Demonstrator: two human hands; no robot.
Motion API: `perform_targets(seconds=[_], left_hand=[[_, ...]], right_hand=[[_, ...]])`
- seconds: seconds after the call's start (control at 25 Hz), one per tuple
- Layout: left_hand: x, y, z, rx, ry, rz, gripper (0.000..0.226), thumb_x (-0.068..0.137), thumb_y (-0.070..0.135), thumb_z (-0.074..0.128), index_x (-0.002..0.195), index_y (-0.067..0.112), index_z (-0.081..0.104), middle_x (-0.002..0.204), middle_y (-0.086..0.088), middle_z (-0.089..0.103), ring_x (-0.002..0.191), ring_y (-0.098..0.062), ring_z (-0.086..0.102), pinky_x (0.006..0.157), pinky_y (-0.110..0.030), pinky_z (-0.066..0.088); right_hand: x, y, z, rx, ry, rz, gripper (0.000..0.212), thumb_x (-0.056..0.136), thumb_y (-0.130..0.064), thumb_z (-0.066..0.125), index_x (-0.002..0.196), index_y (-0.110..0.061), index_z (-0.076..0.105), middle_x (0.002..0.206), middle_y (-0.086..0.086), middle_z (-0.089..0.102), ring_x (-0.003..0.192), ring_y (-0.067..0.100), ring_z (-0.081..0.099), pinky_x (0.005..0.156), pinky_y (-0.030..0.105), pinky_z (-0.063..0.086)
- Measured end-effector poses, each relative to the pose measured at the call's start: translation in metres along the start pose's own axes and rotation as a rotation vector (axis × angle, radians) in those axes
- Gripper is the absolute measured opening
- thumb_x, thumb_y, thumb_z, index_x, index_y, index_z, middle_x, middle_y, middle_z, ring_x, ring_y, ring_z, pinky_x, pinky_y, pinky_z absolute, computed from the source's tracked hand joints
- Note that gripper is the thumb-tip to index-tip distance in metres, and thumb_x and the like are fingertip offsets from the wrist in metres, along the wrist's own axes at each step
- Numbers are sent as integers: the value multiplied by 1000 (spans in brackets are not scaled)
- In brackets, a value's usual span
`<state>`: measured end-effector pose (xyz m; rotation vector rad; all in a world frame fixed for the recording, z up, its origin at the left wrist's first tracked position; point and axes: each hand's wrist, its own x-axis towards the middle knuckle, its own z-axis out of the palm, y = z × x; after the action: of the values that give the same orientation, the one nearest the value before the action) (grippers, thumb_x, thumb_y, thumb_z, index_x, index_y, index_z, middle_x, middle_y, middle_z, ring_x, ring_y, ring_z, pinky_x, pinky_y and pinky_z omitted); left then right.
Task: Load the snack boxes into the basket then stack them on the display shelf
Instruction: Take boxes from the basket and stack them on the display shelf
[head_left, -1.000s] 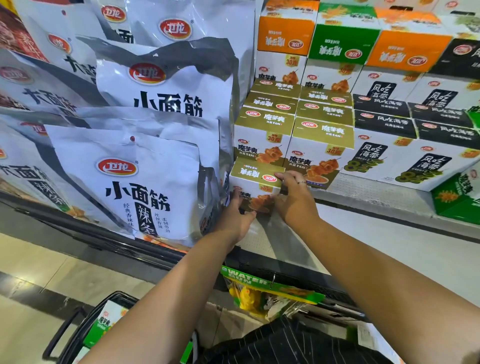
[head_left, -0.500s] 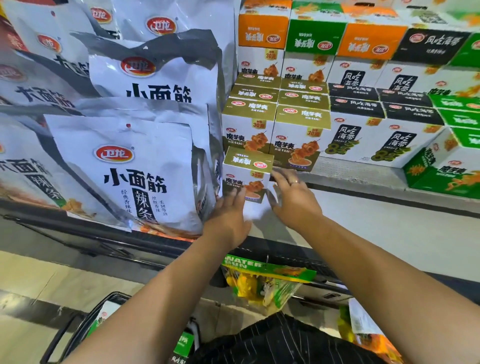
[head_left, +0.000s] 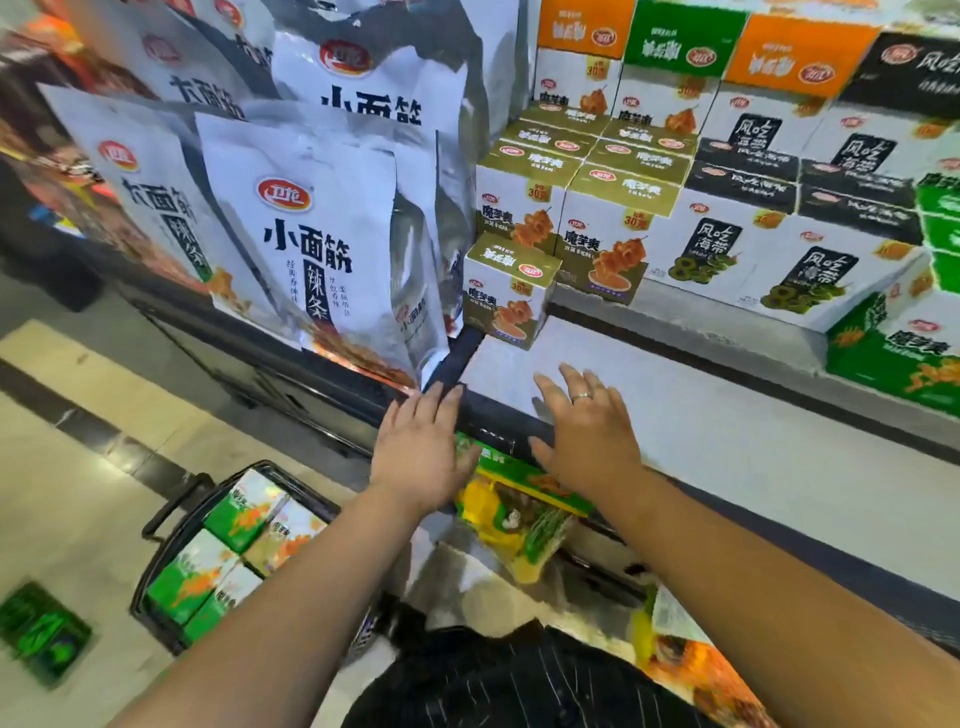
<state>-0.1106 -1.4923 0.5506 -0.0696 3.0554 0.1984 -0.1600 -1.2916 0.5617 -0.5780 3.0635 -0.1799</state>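
Note:
A single olive-topped snack box (head_left: 506, 288) stands upright at the left front of the white display shelf (head_left: 727, 431), in front of a stack of matching olive boxes (head_left: 576, 187). My left hand (head_left: 423, 452) and my right hand (head_left: 587, 431) hover over the shelf's dark front edge, below the box. Both have straight, spread fingers and hold nothing. A ring shows on my right hand. Down at the lower left, a black basket (head_left: 171, 509) on the floor holds several green snack boxes (head_left: 228, 556).
Large white snack bags (head_left: 311, 244) stand left of the box. Black-topped boxes (head_left: 779, 223), green boxes (head_left: 898, 348) and orange and green boxes (head_left: 691, 47) fill the shelf's back and right. Hanging snack packets (head_left: 519, 509) dangle below the shelf edge. A green item (head_left: 41, 631) lies on the floor.
Both hands let go of the olive box and drew back toward me to the shelf's edge. The box stays on the shelf. The view swung down, showing the basket.

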Motion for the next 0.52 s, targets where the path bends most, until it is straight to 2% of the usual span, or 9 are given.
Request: perform_targets(seconds=[0.12, 0.36, 0.52], left_hand=[[-47, -8, 12, -14, -16, -135, 79, 92, 61, 43, 156, 23, 15, 161, -4, 22, 145, -26, 24, 120, -46, 16], [-135, -49, 18, 4, -11, -406, 79, 91, 59, 48, 155, 22, 20, 160, -6, 26, 145, -28, 26, 118, -44, 17], [-183, -85, 23, 21, -2, -562, 80, 89, 63, 48, 153, 19, 28, 156, -9, 35, 140, -31, 34, 117, -47, 23]], right_hand=[[-18, -15, 14, 32, -97, -69, 79, 87, -54, 59, 153, -27, 24, 161, 11, 22, 146, 37, 21, 118, 51, 19], [-38, -81, 44, 101, -217, -300, 81, 88, -54, 55, 155, -28, 17, 161, 11, 18, 147, 33, 18, 118, 48, 19], [-46, -132, 56, 134, -267, -440, 81, 89, -50, 57, 155, -25, 17, 161, 11, 17, 147, 33, 17, 118, 48, 18]])
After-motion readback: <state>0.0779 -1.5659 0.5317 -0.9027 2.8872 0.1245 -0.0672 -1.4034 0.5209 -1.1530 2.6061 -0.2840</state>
